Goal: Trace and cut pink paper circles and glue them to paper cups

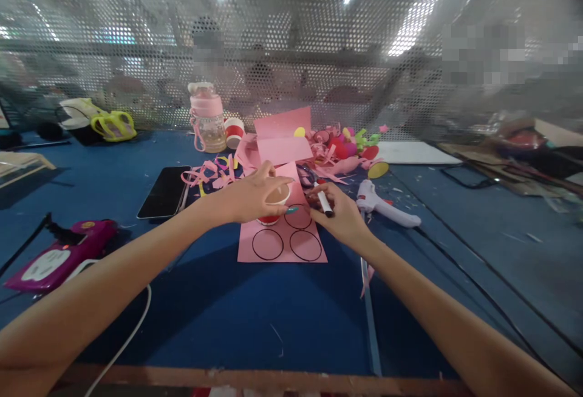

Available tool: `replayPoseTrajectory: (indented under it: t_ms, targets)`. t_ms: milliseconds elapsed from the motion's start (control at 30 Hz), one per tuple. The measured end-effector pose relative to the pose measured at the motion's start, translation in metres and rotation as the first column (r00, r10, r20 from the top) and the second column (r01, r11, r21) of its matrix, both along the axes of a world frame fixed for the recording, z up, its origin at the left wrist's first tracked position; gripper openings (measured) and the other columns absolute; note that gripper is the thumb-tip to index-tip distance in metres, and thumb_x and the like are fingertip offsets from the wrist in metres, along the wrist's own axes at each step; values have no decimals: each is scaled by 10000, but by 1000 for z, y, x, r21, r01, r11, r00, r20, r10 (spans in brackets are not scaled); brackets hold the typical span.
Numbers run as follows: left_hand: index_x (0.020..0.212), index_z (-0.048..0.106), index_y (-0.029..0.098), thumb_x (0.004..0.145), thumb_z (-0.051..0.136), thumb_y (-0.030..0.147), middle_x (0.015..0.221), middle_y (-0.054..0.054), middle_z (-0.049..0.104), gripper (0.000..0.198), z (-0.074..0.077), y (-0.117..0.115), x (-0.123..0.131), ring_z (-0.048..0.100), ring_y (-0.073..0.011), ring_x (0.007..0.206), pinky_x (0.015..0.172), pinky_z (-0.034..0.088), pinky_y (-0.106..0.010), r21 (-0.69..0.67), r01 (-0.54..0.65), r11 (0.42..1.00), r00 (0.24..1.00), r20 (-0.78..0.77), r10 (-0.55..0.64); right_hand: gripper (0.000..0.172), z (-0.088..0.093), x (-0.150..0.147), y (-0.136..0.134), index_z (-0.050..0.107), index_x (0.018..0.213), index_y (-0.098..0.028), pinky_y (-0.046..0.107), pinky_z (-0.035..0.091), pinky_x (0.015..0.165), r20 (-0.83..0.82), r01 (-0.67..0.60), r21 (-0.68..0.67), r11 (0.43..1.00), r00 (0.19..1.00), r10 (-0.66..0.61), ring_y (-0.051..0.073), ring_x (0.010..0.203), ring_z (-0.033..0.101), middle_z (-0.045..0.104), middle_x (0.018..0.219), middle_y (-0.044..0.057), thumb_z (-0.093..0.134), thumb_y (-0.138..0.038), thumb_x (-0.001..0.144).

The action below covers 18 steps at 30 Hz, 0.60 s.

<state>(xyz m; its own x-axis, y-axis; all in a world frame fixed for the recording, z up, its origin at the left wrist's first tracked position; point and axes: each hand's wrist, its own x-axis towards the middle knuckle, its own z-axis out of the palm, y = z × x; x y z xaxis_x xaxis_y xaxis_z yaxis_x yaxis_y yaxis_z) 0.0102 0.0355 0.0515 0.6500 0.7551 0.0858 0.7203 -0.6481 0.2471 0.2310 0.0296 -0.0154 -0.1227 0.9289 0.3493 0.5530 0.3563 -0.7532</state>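
L hand (255, 193) round paper cup (279, 194), R hand (340, 213) w/ marker (325, 204)

L hand: thumb & fingers curved about the cup's rim, gap btwn them approx. the cup's width, cup held. R hand: fingers closed on the marker, white barrel, black end toward the wearer; can't tell if the other end touches paper.

Cup is upright, mouth up, red & white outside, on the pink sheet (246, 254). Sheet has black outlined circles: two side by side at the near edge, another just R of the cup, partly under the L thumb.

Behind sheet: folded pink card (285, 149), w/ a pile of pink scraps (324, 153) to its R, incl. red & green bits. Yellow disc (378, 170) at the pile's R end.

R of R hand: white glue gun (387, 207), black cable trailing off. Blue strip (371, 318) runs toward the near table edge.

L of L hand: pink paper strips (209, 173), then phone (164, 192), dark screen up. Farther L, purple power unit (64, 257), small red light on.

Back: pink-topped bottle (208, 121) beside 2nd cup (234, 133). All on blue table (204, 324); perforated screen (282, 27) beyond.
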Motion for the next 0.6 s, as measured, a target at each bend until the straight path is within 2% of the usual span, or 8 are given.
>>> replayPoseTrajectory:
  t_ms: [200, 333, 433, 500, 600]
  targets:
    - [1301, 424, 219, 843, 398, 607, 1268, -125, 405, 601, -4, 2, 0, 531, -291, 1055, 866, 450, -409, 43, 16, 999, 1000, 7, -16, 283, 6, -1, -3, 506, 923, -216, 350, 482, 692, 83, 51, 76, 996, 995, -57, 221, 776, 639, 673, 893, 62, 626, -207, 666]
    - [1325, 378, 224, 879, 271, 617, 1284, -123, 439, 604, -6, 4, -2, 489, -296, 1128, 895, 425, -415, 15, 46, 999, 999, 1, -46, 205, 13, -3, -6, 500, 955, -220, 360, 472, 702, 23, 153, 215, 965, 987, -161, 221, 779, 626, 656, 886, 67, 577, -294, 780]
    - [1298, 403, 197, 892, 282, 583, 1268, -126, 464, 573, -8, 6, -1, 478, -284, 1147, 920, 410, -390, 56, 53, 997, 999, 6, -54, 144, 16, -3, -9, 524, 918, -228, 344, 459, 649, -54, 234, 251, 939, 972, -228, 201, 706, 607, 643, 820, 54, 527, -344, 834]
    - [1282, 415, 177, 898, 282, 571, 1234, -138, 482, 565, -11, 7, 0, 489, -282, 1129, 912, 415, -390, 107, 51, 993, 999, -8, -51, 179, 16, -4, -11, 548, 890, -227, 322, 441, 573, -149, 222, 234, 947, 970, -191, 175, 607, 577, 624, 732, 38, 486, -392, 859]
    - [1240, 445, 169, 928, 257, 510, 1171, -140, 513, 499, -14, 9, 0, 498, -270, 1089, 883, 427, -395, 192, 101, 976, 994, -68, -90, 336, 15, -5, -16, 604, 818, -217, 282, 376, 432, -329, 136, 200, 970, 942, -64, 135, 435, 499, 559, 537, 7, 393, -469, 888]
